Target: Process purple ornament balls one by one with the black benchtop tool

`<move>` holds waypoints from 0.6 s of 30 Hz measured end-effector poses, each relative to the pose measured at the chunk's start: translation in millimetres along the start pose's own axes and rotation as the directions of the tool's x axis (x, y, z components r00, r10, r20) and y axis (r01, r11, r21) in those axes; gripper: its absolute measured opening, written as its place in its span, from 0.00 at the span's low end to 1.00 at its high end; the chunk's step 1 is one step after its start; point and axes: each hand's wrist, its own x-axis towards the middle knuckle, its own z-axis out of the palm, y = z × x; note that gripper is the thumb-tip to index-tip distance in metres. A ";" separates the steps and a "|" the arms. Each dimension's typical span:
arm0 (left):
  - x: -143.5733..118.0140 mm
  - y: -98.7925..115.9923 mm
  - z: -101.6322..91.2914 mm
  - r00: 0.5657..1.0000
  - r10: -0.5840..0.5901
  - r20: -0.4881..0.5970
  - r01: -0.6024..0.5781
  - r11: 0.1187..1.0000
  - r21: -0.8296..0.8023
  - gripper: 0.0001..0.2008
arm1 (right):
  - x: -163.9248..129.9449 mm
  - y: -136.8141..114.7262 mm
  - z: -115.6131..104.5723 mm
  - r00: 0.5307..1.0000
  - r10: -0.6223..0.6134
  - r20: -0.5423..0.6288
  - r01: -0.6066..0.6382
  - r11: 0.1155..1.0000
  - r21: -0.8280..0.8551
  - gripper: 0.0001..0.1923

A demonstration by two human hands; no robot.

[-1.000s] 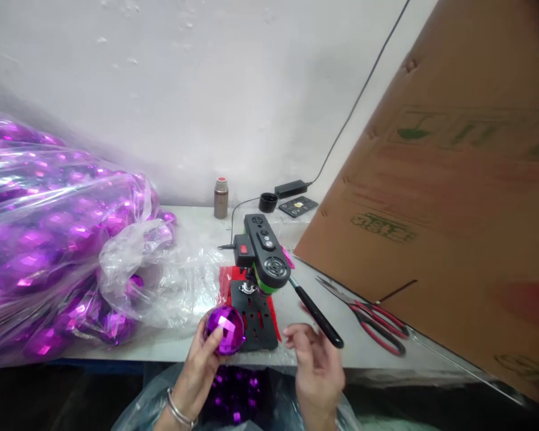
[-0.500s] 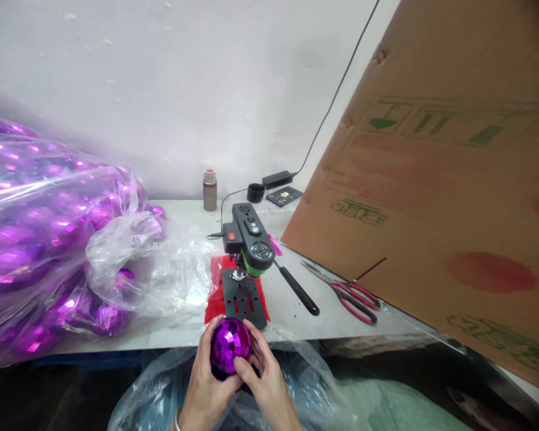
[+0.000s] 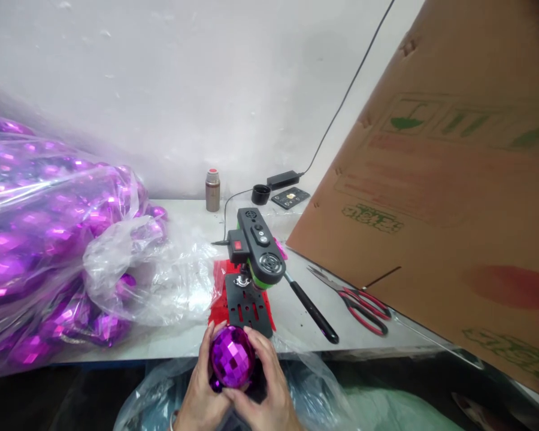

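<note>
A shiny purple mirrored ball (image 3: 232,357) with square facets sits between my two hands at the table's front edge. My left hand (image 3: 205,383) curves round its left side. Round the right side closes my right hand (image 3: 266,380), its thumb low by the ball. Just beyond the ball stands a small black and green drill press (image 3: 261,242) with a slotted black base (image 3: 250,314), on a red cloth (image 3: 218,305). Its black-gripped lever (image 3: 314,311) points toward the front right. Some purple shows below the ball, partly hidden by my hands.
A large clear bag of purple mirrored balls (image 3: 49,221) fills the left side. At right, a big cardboard box (image 3: 431,197) leans over the table, with red-handled scissors (image 3: 363,308) beside it. A flask (image 3: 212,190), black cup (image 3: 260,194), phone (image 3: 290,198) and power adapter (image 3: 282,179) stand behind.
The ball has been turned in my hands, and its faceted side now faces up. My right thumb has slid down from the ball's front. The view has shifted slightly.
</note>
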 end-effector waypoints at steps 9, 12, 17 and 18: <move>0.4 8.6 8.1 0.984 -0.014 -0.175 0.001 0.997 -0.076 0.51 | 5.6 7.1 13.5 1.000 -0.030 0.005 0.030 0.999 -0.037 0.34; 2.2 12.4 9.1 0.986 -0.011 -0.166 0.004 0.999 -0.042 0.48 | 7.9 8.8 15.1 1.000 -0.008 0.011 0.008 0.999 -0.035 0.36; 4.3 12.9 11.6 0.966 0.099 -0.241 -0.118 0.991 -0.069 0.37 | 3.3 13.8 20.3 0.998 -0.042 -0.039 0.040 0.998 -0.055 0.35; 4.1 12.0 12.6 0.957 0.122 -0.263 -0.147 0.986 -0.077 0.34 | 0.9 14.8 22.2 0.997 -0.061 -0.057 0.057 0.996 -0.067 0.33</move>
